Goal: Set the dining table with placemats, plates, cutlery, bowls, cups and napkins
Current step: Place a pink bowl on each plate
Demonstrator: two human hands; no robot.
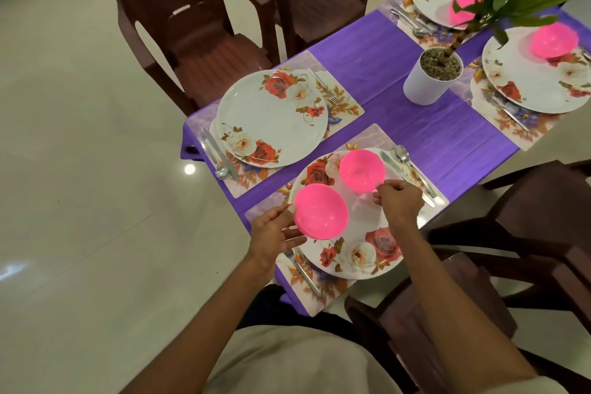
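Two pink bowls are over the near floral plate (358, 249). My left hand (275, 235) holds the nearer pink bowl (321, 211) by its left rim, above the plate's left side. My right hand (399, 201) pinches the rim of the second pink bowl (362, 170), which is at the plate's far side. A second floral plate (271, 118) on its placemat (345, 105) at the left seat carries no bowl. Two far plates each carry a pink bowl (555, 40). Spoon and knife (412, 173) lie right of the near plate.
A white pot with a green plant (430, 78) stands mid-table on the purple cloth (383, 67). Dark brown chairs (198, 29) surround the table, one (527, 233) close at my right. The table's corner edge is near my left hand.
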